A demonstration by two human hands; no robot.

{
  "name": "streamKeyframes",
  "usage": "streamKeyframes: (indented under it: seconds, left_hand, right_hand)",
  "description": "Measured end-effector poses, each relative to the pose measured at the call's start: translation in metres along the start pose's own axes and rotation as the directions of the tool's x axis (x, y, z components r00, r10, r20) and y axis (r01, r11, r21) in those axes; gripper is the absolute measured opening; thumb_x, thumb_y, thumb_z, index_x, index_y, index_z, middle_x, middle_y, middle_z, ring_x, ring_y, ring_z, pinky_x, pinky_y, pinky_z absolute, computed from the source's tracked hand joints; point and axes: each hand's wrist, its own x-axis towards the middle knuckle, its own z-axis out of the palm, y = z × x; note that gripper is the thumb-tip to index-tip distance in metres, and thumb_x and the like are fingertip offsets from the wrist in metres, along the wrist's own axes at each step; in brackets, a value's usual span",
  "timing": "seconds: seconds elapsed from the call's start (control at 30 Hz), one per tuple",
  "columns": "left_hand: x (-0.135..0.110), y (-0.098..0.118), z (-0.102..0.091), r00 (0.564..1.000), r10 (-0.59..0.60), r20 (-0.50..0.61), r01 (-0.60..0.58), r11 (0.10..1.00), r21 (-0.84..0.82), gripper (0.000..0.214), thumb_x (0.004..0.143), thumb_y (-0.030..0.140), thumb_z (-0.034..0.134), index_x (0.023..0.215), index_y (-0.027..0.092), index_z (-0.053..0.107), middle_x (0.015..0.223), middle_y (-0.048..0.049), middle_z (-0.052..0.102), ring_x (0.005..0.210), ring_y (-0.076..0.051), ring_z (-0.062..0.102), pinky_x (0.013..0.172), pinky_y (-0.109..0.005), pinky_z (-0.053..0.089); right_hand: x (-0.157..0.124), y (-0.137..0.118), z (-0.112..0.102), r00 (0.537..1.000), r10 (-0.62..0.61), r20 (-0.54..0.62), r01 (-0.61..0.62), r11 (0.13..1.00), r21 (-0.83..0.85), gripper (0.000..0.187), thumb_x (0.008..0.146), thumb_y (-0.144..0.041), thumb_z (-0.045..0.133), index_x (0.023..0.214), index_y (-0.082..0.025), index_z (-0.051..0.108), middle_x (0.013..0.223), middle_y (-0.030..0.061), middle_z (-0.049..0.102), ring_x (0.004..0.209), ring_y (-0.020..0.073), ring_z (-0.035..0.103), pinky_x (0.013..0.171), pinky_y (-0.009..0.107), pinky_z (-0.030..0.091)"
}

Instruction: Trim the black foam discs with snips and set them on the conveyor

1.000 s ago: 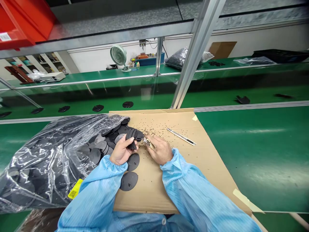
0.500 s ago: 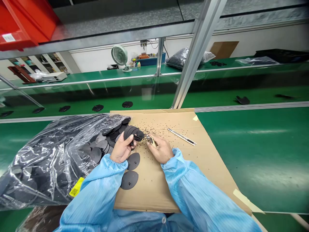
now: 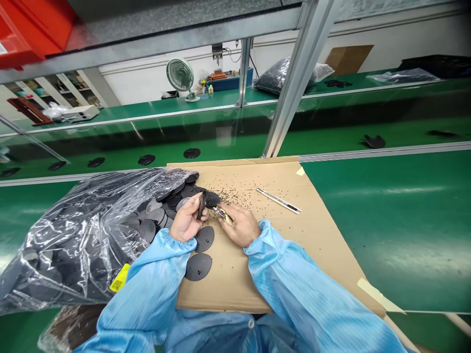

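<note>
We find the left hand (image 3: 186, 224) curled around a black plastic disc (image 3: 203, 204), fingers closed, with the disc standing edge-up just past the fingertips. The right hand (image 3: 239, 225) has its fingers pressed together, pinching small metal nippers (image 3: 221, 213) whose tips meet the disc's edge, just beside the left hand. Ahead of both hands, black crumbs (image 3: 235, 190) litter a cardboard sheet (image 3: 235, 289), and a slim utility knife (image 3: 278, 201) lies beyond the right hand. Two discs (image 3: 203, 239) lie flat below the left hand, and a clear bag of discs (image 3: 73, 245) sits to its left. We judge that good work here needs the disc braced firmly, the nippers kept close against its edge, and the left fingers clear of the tips
</note>
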Motion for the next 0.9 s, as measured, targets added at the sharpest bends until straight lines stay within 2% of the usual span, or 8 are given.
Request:
streamKeyframes:
  seconds: [0.17, 0.33, 0.67, 0.9]
  left_hand:
    - [-0.001, -0.002, 0.001, 0.995, -0.054, 0.085, 0.053, 0.999, 0.012, 0.036, 0.073, 0.022, 0.071, 0.107, 0.016, 0.06, 0.07, 0.0017, 0.047, 0.048, -0.005, 0.039, 0.043, -0.019, 0.03]
    - [-0.003, -0.003, 0.003, 0.994, -0.061, 0.085, 0.055, 0.996, 0.073, 0.035, 0.074, 0.025, 0.07, 0.107, 0.016, 0.061, 0.068, 0.0023, 0.046, 0.046, -0.005, 0.04, 0.045, -0.02, 0.034]
    - [-0.002, -0.006, 0.003, 0.996, -0.066, 0.062, 0.06, 0.993, 0.099, 0.038, 0.07, 0.025, 0.074, 0.105, 0.014, 0.064, 0.065, 0.0015, 0.048, 0.047, -0.005, 0.041, 0.042, -0.016, 0.034]
    - [0.0, -0.009, 0.001, 1.0, -0.019, 0.022, 0.016, 0.99, 0.144, 0.038, 0.069, 0.027, 0.075, 0.103, 0.013, 0.066, 0.063, 0.001, 0.048, 0.048, -0.006, 0.041, 0.04, -0.017, 0.032]
  right_hand:
    - [0.0, -0.002, 0.001, 0.994, -0.005, 0.105, 0.012, 0.998, -0.061, 0.04, 0.084, -0.022, 0.054, 0.124, -0.016, 0.058, 0.105, 0.0097, 0.068, 0.092, 0.022, 0.063, 0.085, 0.031, 0.049]
    - [0.002, -0.007, -0.001, 0.983, -0.01, 0.181, 0.023, 0.997, -0.067, 0.04, 0.085, -0.022, 0.054, 0.124, -0.017, 0.058, 0.103, 0.0089, 0.067, 0.092, 0.0222, 0.063, 0.081, 0.031, 0.048]
    - [0.002, -0.011, -0.004, 0.969, 0.009, 0.246, 0.008, 0.998, -0.068, 0.037, 0.085, -0.022, 0.054, 0.122, -0.021, 0.058, 0.1, 0.0065, 0.068, 0.089, 0.0211, 0.064, 0.073, 0.028, 0.047]
    - [0.004, -0.015, -0.007, 0.956, 0.052, 0.29, 0.003, 0.982, -0.189, 0.043, 0.08, -0.017, 0.053, 0.122, -0.021, 0.058, 0.101, 0.0077, 0.068, 0.087, 0.0228, 0.063, 0.071, 0.03, 0.046]
